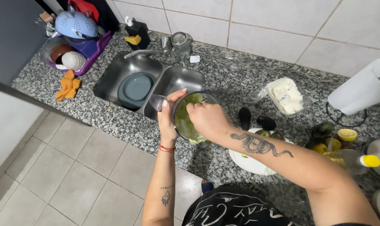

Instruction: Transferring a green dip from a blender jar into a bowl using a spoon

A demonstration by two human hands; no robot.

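head view: the left hand (pixel 168 121) is clamped round the side of a clear jar (pixel 189 117) of green mash, tilted with its mouth toward the person, over the tabletop (pixel 223 79) by the sink (pixel 127 73). the right hand (pixel 206 117) reaches into the mouth from the right, fingers curled together; i cannot tell what they grip.

A speckled grey granite worktop (pixel 223 79) runs from nine o'clock to three o'clock, with a steel double sink (pixel 114 73) at eleven. Pale square wall tiles (pixel 273 25) rise at twelve. Beige floor tiles (pixel 73 175) fill seven o'clock.
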